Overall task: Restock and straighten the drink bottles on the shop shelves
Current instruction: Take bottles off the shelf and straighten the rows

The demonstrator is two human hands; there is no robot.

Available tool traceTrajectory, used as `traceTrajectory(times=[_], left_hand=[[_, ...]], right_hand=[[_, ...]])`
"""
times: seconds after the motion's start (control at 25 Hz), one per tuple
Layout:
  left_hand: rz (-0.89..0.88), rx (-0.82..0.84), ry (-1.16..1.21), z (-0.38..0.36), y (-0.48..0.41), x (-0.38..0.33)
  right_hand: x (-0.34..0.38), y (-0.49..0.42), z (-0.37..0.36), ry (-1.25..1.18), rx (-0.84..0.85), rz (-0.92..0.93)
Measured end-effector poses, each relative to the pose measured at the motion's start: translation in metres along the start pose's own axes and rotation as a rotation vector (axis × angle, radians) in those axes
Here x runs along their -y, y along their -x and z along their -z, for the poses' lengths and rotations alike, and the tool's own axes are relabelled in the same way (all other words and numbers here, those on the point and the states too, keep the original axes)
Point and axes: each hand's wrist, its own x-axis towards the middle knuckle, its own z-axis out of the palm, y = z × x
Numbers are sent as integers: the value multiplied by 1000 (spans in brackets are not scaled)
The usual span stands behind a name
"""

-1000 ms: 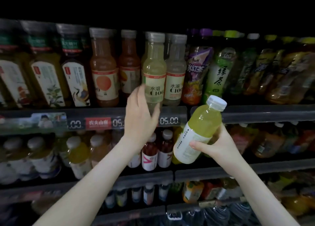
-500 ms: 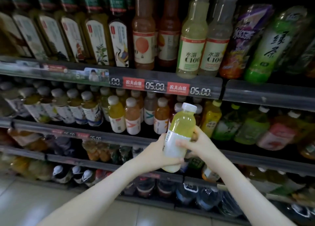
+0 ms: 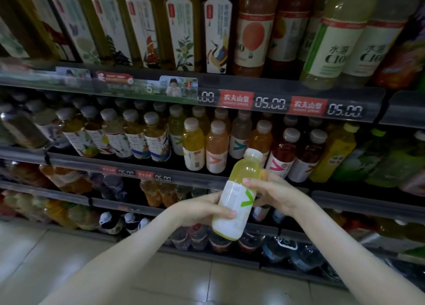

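Dim shop shelves (image 3: 69, 160) packed with drinks stand over a pale tiled floor (image 3: 69, 263). Both hands hold the yellow-green bottle (image 3: 234, 197) clear of any shelf. The left hand (image 3: 199, 210) curls round its white label low down and the right hand (image 3: 276, 191) pinches its shoulder from 3 o'clock. The cap tilts toward 1 o'clock. Done well, the green mark would face outward before the bottle goes by the matching yellow bottle (image 3: 193, 143) at 10 o'clock. Half a second earlier that mark was not showing, so the label has been turned.

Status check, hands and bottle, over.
Left hand grips bottle low, right hand grips higher. Bottle tilted, off the shelf. Nothing in the way.
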Motion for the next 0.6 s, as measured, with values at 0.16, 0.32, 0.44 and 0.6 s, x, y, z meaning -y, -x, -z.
traceTrajectory(times=[0.16,0.32,0.44,0.6], left_hand=[[-51,-287,-362,38,8,-9],[-214,-664,-708,73,31,-20],[-218,-733,-1012,67,35,-16],[-208,-1078,-807,79,32,-8]], right_hand=[[1,-20,-23,98,-93,77],[8,-42,-50,197,-274,175],[24,-63,-89,284,-418,335],[38,-91,-128,371,-312,355]])
